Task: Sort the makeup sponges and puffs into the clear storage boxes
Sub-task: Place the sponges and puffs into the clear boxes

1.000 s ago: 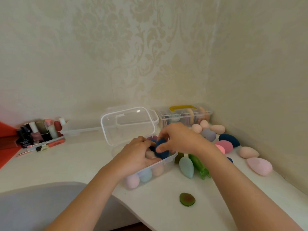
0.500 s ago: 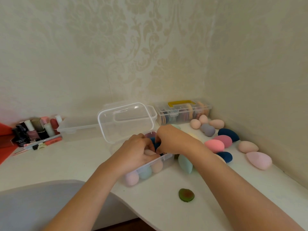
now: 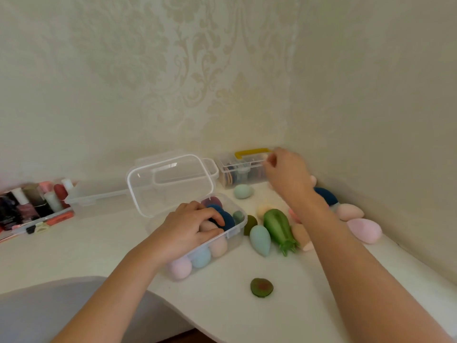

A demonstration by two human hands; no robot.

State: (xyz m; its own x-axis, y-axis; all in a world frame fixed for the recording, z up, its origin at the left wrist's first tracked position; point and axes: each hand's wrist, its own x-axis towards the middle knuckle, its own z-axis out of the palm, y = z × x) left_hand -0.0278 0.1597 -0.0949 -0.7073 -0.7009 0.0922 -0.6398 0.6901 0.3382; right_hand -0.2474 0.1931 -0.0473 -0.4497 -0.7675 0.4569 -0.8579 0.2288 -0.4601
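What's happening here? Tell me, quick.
A person is sorting makeup sponges. The left hand lies curled over the sponges in the open clear box, fingertips against the dark blue sponge. The right hand, blurred, reaches toward the back box with the yellow handle. Others, like the pale blue sponge, wait on the table.

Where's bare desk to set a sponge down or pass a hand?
Bare desk between the polish bottles and the open box; also the front strip around the avocado puff. Crowded: sponges fill the desk from the box to the right wall, eggplant sponge to pink sponge, right hand above the back ones.
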